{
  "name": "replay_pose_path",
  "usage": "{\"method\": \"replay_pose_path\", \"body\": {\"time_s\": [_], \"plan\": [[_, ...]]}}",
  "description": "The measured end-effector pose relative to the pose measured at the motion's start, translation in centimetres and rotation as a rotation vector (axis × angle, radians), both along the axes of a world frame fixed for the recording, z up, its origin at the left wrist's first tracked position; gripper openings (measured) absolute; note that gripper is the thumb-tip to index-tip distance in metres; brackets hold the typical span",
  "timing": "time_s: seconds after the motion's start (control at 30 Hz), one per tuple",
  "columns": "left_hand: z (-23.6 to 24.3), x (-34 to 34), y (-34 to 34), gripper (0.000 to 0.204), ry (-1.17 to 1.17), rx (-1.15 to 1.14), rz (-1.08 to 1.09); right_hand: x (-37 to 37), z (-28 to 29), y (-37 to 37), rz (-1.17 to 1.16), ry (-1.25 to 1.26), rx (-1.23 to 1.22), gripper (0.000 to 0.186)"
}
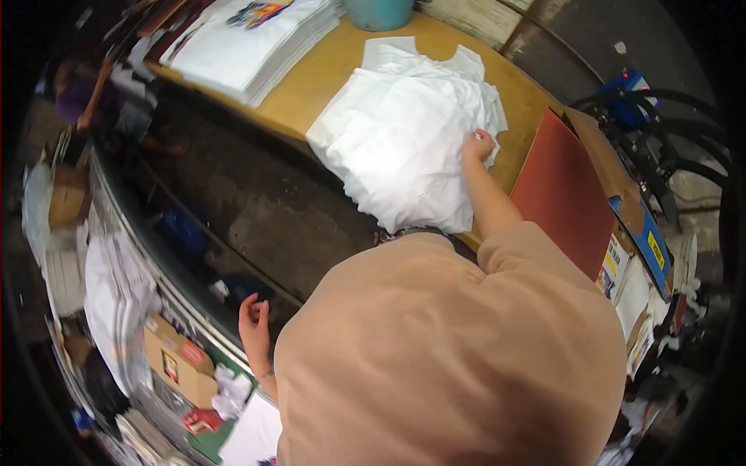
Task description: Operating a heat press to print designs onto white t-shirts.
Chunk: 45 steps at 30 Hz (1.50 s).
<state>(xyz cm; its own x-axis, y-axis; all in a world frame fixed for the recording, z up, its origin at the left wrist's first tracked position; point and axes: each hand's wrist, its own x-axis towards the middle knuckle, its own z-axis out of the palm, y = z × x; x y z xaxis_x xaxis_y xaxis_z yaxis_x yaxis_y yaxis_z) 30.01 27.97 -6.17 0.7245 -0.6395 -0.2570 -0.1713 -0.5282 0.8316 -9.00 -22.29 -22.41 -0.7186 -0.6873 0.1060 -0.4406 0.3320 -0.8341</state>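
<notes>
A white shirt [396, 140] lies loosely spread over a pile of white cloth on the yellow-brown table [295, 101], its near part hanging past the front edge. At its right edge my right hand [480, 146] has fingers closed on the fabric. My left hand [254, 322] is held low on the left, away from the shirt. Its fingers are apart and slightly bent, with nothing in them. My beige shirt fills much of the lower middle.
Folded white printed shirts [264, 46] are stacked at the far left of the table, near a teal bucket [378, 12]. A reddish-brown board [559, 194] stands at right. Another person [101, 101] is at far left. A cardboard box [179, 361] sits lower left.
</notes>
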Motion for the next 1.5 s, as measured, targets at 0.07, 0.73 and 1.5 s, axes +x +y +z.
{"method": "replay_pose_path", "body": {"time_s": [0.07,0.73,1.5], "plan": [[-0.5,1.7,-6.8,0.031,0.004,-0.015,-0.191,-4.8,-2.0,-1.5,-0.120,-0.018,0.219,0.022],[-15.4,2.4,-67.8,0.028,-0.110,-0.193,-0.861,-10.1,-3.8,-0.7,-0.117,0.169,0.255,0.010],[3.3,-14.0,-46.1,0.024,0.415,-0.364,-1.386,-15.5,17.6,40.5,-0.428,-0.005,-0.777,0.013]]}}
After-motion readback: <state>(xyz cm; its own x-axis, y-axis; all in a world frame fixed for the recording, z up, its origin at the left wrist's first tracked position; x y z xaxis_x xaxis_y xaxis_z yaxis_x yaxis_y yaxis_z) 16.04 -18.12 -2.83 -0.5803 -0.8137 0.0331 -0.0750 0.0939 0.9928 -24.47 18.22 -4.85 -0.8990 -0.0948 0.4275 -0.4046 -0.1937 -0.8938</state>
